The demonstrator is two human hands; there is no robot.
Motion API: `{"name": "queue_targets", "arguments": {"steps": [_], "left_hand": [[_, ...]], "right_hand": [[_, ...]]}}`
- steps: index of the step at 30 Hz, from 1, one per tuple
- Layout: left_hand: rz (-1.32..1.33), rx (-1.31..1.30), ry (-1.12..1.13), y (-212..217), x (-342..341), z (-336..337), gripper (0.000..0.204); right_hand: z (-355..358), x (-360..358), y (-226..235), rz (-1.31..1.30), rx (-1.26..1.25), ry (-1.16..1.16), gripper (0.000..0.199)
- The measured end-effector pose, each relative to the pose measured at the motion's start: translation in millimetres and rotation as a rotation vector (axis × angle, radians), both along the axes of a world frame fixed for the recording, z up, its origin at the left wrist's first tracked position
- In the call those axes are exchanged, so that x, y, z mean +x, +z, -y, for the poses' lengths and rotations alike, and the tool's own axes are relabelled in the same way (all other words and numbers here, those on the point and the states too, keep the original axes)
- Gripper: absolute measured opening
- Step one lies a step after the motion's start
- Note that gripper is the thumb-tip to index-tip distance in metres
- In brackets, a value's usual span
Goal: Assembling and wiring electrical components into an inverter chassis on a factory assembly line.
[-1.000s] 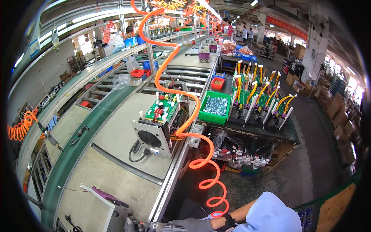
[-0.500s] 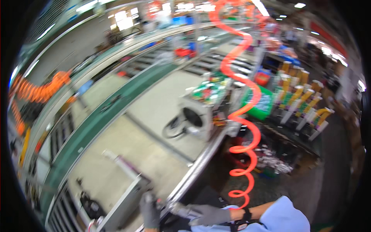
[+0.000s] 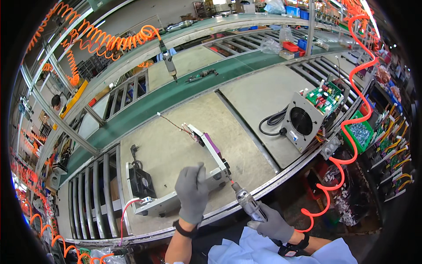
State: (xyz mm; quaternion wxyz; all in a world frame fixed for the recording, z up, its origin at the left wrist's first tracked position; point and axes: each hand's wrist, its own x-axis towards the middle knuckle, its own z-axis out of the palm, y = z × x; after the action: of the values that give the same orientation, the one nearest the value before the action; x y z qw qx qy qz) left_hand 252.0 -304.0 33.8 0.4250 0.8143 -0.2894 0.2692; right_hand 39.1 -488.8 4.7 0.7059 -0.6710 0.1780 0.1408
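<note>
Right, so gray-gloved left hand (image 3: pixel 192 193) is over the near long wall of an open metal chassis (image 3: pixel 167 204), fingers curled and bunched together; can't tell whether they pinch anything. Right hand (image 3: pixel 273 223), also gloved, has its fingers wrapped around a silver power screwdriver (image 3: pixel 249 204), clamped on the body. Its red-tipped bit points up-left at the chassis's right corner, very near it; can't tell if it touches.

Chassis sits on a pale board (image 3: pixel 162 143) by the near rail of the line, left of and below the second unit. Purple panel (image 3: pixel 212 144) stands at its right end, black fan (image 3: pixel 141 182) at its left end. Thin wire leads (image 3: pixel 173 123) stick out beyond the purple panel; red wire (image 3: pixel 122 220) loops down off the near left corner.

Second unit (image 3: pixel 291 134), with fan grille and green circuit board (image 3: pixel 324 97), is on the next board. Orange coiled hose (image 3: pixel 340 169) runs down toward the right hand. Green belt (image 3: pixel 154 105) behind, dark tool (image 3: pixel 202 75) lying on it, another screwdriver (image 3: pixel 169 64) hanging above.
</note>
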Motion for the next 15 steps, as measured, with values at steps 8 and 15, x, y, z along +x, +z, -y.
{"name": "queue_targets", "arguments": {"steps": [8,15], "left_hand": [[-0.062,0.266,-0.034,-18,19,11,0.027],[0.073,0.177,-0.16,-23,22,11,0.046]], "right_hand": [[-5,7,14,-0.07,0.087,-0.035,0.077],[-19,5,-26,0.222,0.033,-0.127,0.084]]}}
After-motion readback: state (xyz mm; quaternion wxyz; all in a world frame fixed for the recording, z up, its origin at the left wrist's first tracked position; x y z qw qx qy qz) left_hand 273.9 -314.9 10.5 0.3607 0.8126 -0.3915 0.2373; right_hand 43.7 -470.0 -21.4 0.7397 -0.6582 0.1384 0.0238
